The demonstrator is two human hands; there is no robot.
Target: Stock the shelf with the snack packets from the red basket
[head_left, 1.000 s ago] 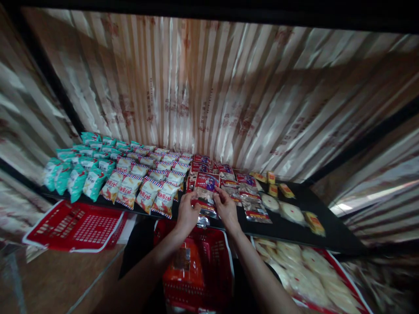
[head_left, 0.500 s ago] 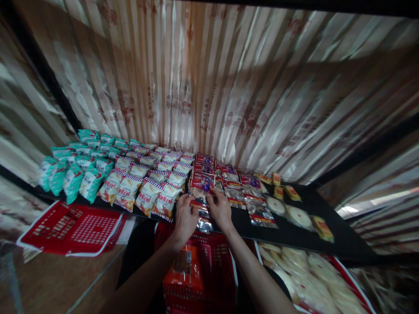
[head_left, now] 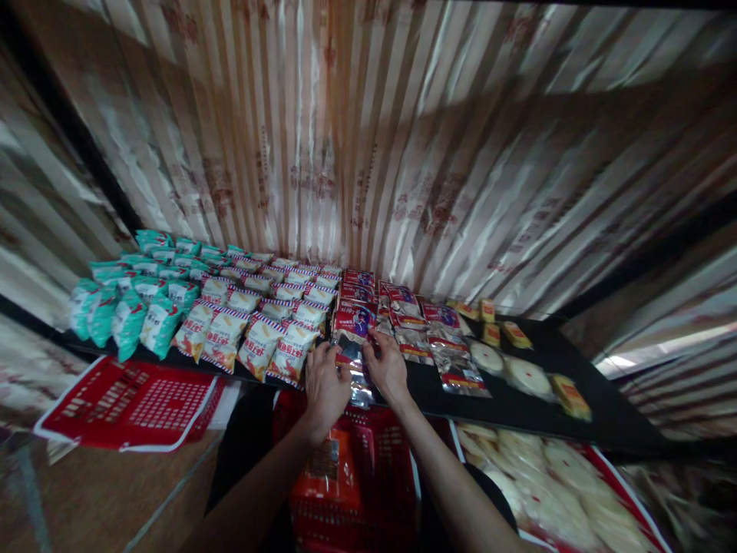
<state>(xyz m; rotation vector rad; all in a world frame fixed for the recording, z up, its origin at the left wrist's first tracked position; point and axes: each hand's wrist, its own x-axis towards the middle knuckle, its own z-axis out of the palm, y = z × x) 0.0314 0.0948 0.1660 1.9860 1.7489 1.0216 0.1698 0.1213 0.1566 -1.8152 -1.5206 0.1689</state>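
Observation:
A red-and-silver snack packet (head_left: 355,316) lies at the front of an overlapping column of like packets on the black shelf (head_left: 423,384). My left hand (head_left: 326,388) is at its lower left edge with fingers bent. On the opposite side, my right hand (head_left: 390,370) pinches the packet's right edge between thumb and fingers. More red-and-silver packets (head_left: 457,361) lie in columns just to the right. White-and-red snack bags (head_left: 292,349) stand in rows close by my left hand.
Teal bags (head_left: 161,324) fill the shelf's left end. Round pale packs (head_left: 527,376) and small yellow packs (head_left: 570,395) lie to the right. Below are a red basket (head_left: 155,395), another with an orange pack (head_left: 331,468), and one with pale packs (head_left: 553,476). A striped curtain (head_left: 357,138) hangs behind.
My left hand has shifted slightly left and down along the packet, its fingers a little more spread. My right hand stays at the packet's right edge.

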